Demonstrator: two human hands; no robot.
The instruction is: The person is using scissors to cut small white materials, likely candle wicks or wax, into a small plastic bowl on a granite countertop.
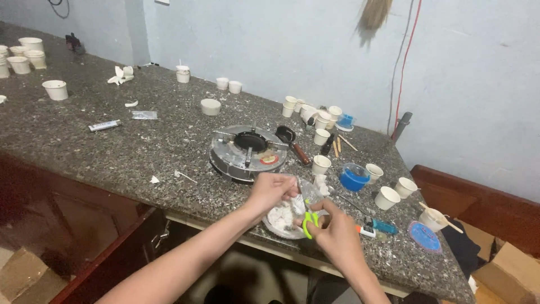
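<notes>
Snipping is underway: right hand (336,233) pinches green-handled scissors (309,221), left hand (271,190) grips a clear bag (306,194) over a bowl (278,228) of white lumps.

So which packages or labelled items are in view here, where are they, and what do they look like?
Clear plastic bag: at the counter's front edge, between both hands, holding white material.
Tube: lying flat on the counter's left, slim, white and blue.
Clear wrapper: just right of the tube, flat and crumpled.
No signs or screens.

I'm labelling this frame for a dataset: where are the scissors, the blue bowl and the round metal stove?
scissors (309,221), head view, on the green handle loop in the right hand (337,236).
blue bowl (354,180), head view, on its outer blue wall.
round metal stove (228,159), head view, on its bare metal rim.
</notes>
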